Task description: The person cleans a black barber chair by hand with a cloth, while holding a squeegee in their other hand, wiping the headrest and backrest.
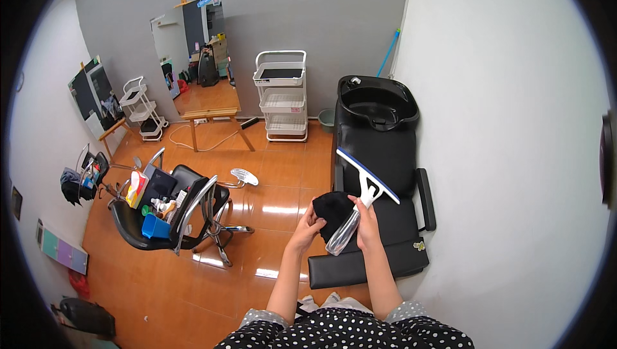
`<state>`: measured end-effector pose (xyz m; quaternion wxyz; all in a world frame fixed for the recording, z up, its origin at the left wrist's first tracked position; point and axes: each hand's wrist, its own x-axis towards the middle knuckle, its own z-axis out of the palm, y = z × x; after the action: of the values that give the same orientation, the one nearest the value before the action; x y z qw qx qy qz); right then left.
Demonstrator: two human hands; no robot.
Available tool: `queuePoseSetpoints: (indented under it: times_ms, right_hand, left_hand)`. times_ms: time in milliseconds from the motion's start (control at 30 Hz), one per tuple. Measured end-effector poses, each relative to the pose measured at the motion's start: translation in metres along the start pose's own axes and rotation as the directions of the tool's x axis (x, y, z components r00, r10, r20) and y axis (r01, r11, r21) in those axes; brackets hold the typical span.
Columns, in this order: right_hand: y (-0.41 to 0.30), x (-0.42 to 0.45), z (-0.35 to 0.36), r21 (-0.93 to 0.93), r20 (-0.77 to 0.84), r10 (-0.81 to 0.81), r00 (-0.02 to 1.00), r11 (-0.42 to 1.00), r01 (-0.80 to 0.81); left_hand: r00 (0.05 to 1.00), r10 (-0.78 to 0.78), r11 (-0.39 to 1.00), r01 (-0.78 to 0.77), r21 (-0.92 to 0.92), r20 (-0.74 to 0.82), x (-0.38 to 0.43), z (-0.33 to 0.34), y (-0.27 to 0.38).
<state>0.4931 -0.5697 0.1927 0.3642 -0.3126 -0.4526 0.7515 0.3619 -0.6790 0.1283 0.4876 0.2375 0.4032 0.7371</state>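
My left hand (307,228) grips a folded black cloth (332,211) by its left side. In my right hand (367,226) is a white spray-bottle squeegee (368,178), held around its neck. Its blue-edged blade points up and away from me, and its clear bottle (343,233) slants down to the left, overlapping the cloth's right edge. Both hands are close together above the foot end of a black salon shampoo chair (378,161). Beyond them, the chair's black wash basin (378,103) stands at its head end.
A black salon chair (127,226) at left holds bottles, a tissue pack and a blue bin (155,226). A white three-tier trolley (283,98) and a large mirror (197,55) stand along the grey wall. A white wall (501,132) bounds the right side.
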Motion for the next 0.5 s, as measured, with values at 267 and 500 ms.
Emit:
queuePoseSetpoints:
  times_ms: [267,500]
  right_hand:
    - [0.001,-0.018,0.03,-0.048,0.09,0.045,0.995,0.998,-0.041]
    - [0.012,-0.038,0.055,0.008,0.168,0.07,0.983,0.997,-0.072]
  left_hand:
    - [0.982,-0.179,0.983,0.176,0.058,0.063,-0.011,-0.021,0.015]
    - [0.984,-0.171,0.985,0.171,0.016,0.04,-0.032,-0.032,0.027]
